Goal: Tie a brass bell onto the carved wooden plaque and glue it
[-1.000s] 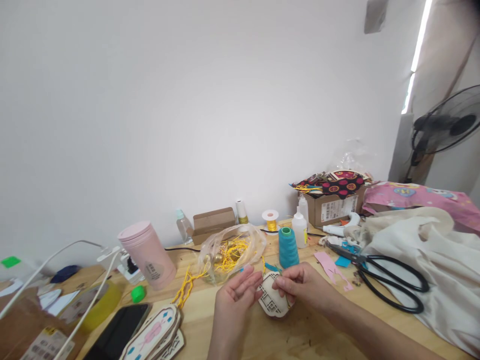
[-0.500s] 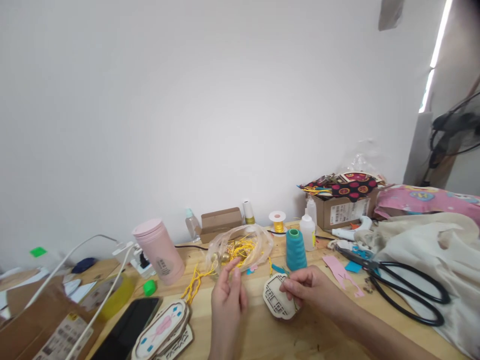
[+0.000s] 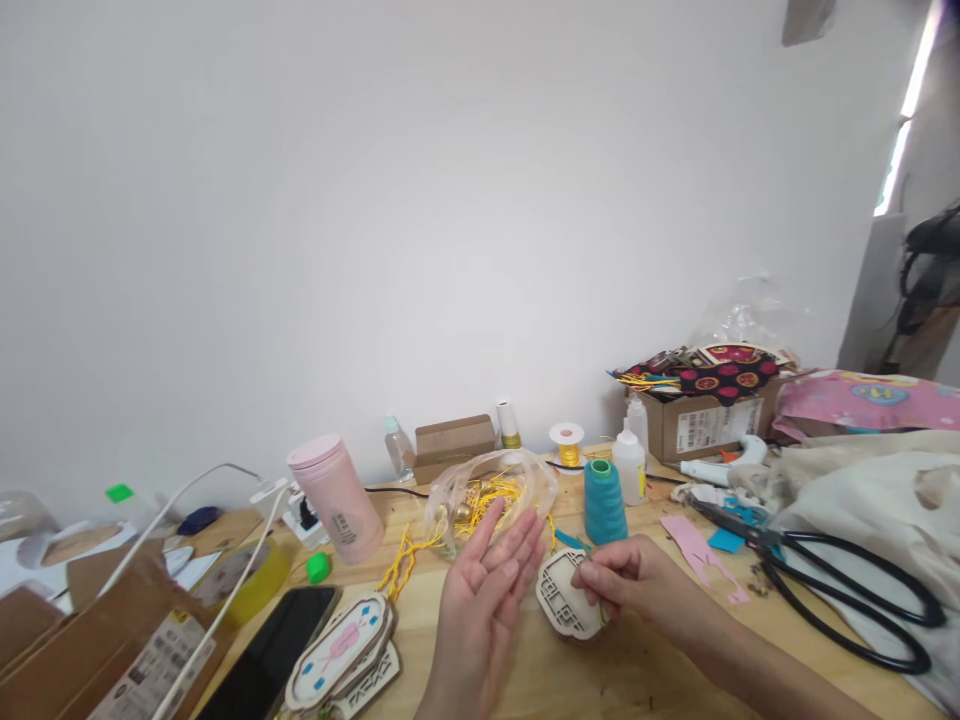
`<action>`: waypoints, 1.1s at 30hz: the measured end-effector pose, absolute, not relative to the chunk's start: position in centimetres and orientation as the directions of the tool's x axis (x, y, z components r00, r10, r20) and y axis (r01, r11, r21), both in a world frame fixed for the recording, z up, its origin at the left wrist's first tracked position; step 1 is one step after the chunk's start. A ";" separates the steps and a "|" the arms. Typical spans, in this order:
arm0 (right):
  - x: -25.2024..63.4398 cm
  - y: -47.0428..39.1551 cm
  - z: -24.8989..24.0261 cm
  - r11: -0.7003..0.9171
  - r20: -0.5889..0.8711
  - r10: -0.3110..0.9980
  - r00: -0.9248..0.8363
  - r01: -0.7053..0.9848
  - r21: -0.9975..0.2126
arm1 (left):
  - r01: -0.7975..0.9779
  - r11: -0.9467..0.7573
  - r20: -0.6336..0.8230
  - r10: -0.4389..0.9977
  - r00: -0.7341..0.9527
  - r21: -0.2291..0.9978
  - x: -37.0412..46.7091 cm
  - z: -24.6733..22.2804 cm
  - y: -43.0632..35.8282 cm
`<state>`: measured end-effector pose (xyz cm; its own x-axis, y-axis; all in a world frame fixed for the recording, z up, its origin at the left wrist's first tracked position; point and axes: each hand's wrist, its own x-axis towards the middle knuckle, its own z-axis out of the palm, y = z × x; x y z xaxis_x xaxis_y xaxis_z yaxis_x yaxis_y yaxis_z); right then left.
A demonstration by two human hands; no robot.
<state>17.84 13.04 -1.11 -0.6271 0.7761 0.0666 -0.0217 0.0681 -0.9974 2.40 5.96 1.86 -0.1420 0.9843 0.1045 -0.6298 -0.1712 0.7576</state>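
Observation:
My left hand point(image 3: 491, 595) is open, palm turned up and fingers stretched toward the plastic bag point(image 3: 551, 490) of yellow cords and small bells. Nothing shows on its palm. My right hand point(image 3: 634, 585) is closed, thumb and forefinger pinched at the right side of a pale wooden plaque point(image 3: 562, 605) with cut-out lattice; its fingers cover part of that edge. Just behind the plaque stands a teal thread cone point(image 3: 605, 505). To the left lies a stack of similar plaques point(image 3: 341, 650), the top one bearing a pink and blue design, with yellow cords point(image 3: 403, 560) beside it.
Black-handled scissors point(image 3: 855, 590) and pale cloth point(image 3: 862, 500) lie at right, near pink scraps point(image 3: 694, 550). Glue bottles point(image 3: 628, 465) and a yellow thread spool point(image 3: 569, 447) stand behind. At left are a pink tumbler point(image 3: 337, 500), a phone point(image 3: 274, 650), yellow tape point(image 3: 251, 585) and a carton point(image 3: 112, 650).
My left hand has opened out, its fingers spreading from a loose curl and its palm turning up. The right hand keeps its pinch at the plaque. The whole view has shifted slightly.

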 end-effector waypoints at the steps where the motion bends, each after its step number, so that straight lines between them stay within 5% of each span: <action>1: 17.9 13.1 -1.2 0.072 0.070 0.773 -0.631 -0.022 -0.997 | -0.632 -0.170 0.103 0.984 -0.142 0.756 2.4 1.9 5.9; 18: 17.8 13.0 -1.6 0.063 0.050 0.774 -0.632 -0.001 -0.998 | -0.536 -0.154 0.028 0.971 -0.236 0.830 2.4 1.6 6.1; 23: 17.8 13.0 -1.7 0.060 0.027 0.780 -0.625 0.031 -0.998 | -0.368 -0.256 0.057 0.879 -0.474 0.894 1.0 0.7 6.8; 26: 17.7 13.0 -1.8 0.047 0.026 0.771 -0.636 0.016 -0.999 | -0.155 -0.243 0.123 0.832 -0.542 0.958 -1.0 1.0 7.7; 28: 17.7 12.9 -2.0 0.052 0.034 0.760 -0.648 0.008 -0.999 | 0.152 -0.176 0.230 0.818 -0.528 0.973 -2.6 1.5 8.6; 29: 17.6 12.9 -2.1 0.057 0.037 0.757 -0.653 0.009 -0.998 | 0.363 -0.140 0.319 0.807 -0.498 0.921 -3.4 1.6 9.1; 31: 17.6 12.9 -2.1 0.063 0.039 0.752 -0.658 0.013 -0.998 | 0.821 0.010 0.432 0.847 -0.310 0.571 -4.9 1.9 10.2; 33: 17.7 12.9 -2.0 0.072 0.048 0.749 -0.661 0.010 -0.997 | 0.911 0.059 0.415 0.877 -0.243 0.408 -5.7 1.9 11.2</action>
<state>17.65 12.89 -1.97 -0.6608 0.7490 0.0478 0.0099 0.0724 -0.9973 -5.74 11.20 1.85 -0.2428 0.8768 0.4150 0.9111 0.0593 0.4078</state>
